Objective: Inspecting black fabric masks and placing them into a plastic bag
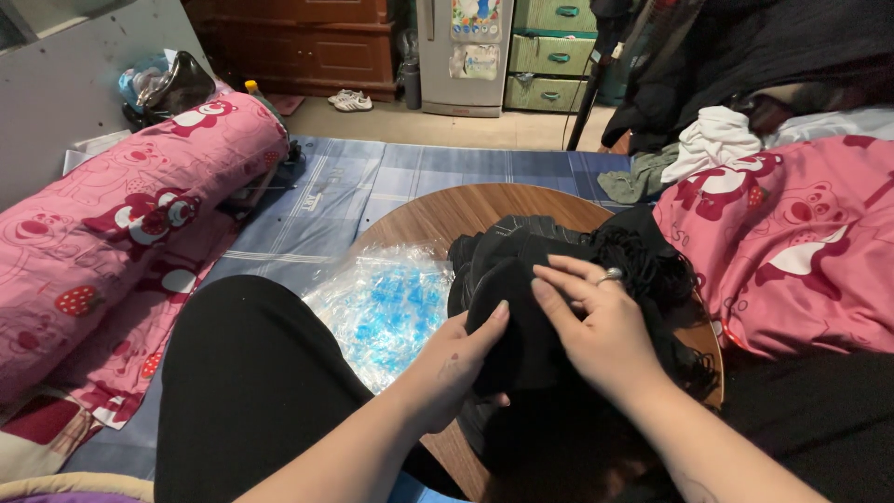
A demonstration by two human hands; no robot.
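A pile of black cloth (545, 270) lies on a round wooden table (438, 219). My left hand (456, 363) grips a fold of the black cloth from below, thumb on top. On the same fold rests my right hand (596, 321), fingers spread and pressing down, a ring on one finger. Left of the cloth, a clear plastic bag with blue print (386, 303) lies flat on the table.
My black-clad knee (251, 373) fills the lower left. A pink patterned bolster (121, 224) lies on the left, a pink blanket (792, 242) on the right. A blue checked mat (372, 177) covers the floor. A fridge (466, 51) and green drawers (554, 51) stand behind.
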